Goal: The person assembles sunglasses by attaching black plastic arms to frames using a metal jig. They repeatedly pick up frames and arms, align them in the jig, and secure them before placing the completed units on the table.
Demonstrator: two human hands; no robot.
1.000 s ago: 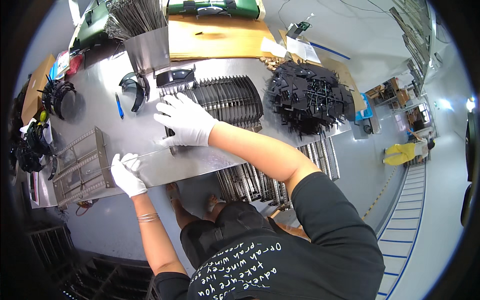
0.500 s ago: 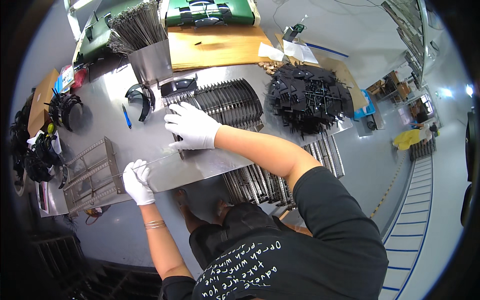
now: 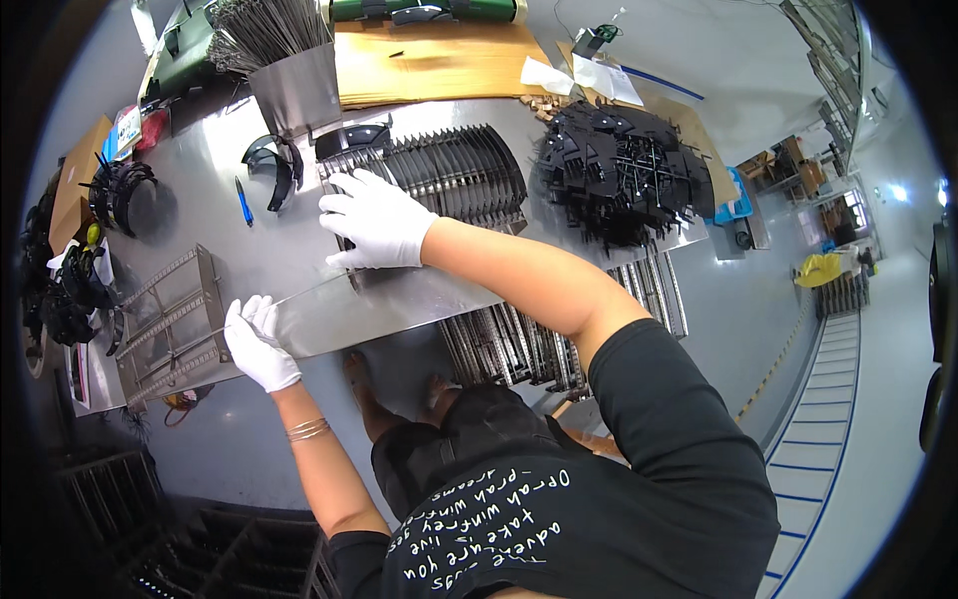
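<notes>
In my gloved left hand (image 3: 259, 344), the fingers are closed on a thin metal rod (image 3: 311, 290). The rod runs to the right, toward the near left end of a metal rack (image 3: 507, 222) full of upright black curved plates (image 3: 454, 170). My gloved right hand (image 3: 382, 222) lies over that end of the rack with its fingers spread. What its fingertips and palm touch is partly hidden. An empty metal frame (image 3: 170, 324) with notched rails lies left of my left hand, at the table's front edge.
Behind my hands are black curved pieces (image 3: 287, 180), a blue pen (image 3: 244, 203) and a metal bin (image 3: 297, 95) of thin rods. A heap of black parts (image 3: 624, 175) lies on the right. More racks (image 3: 514, 354) stand below the table edge. A person in yellow (image 3: 820, 270) is far right.
The whole view has shifted, so the table appears higher in the picture. Against the table, both hands stay in nearly the same places, and the rod is still in my left hand.
</notes>
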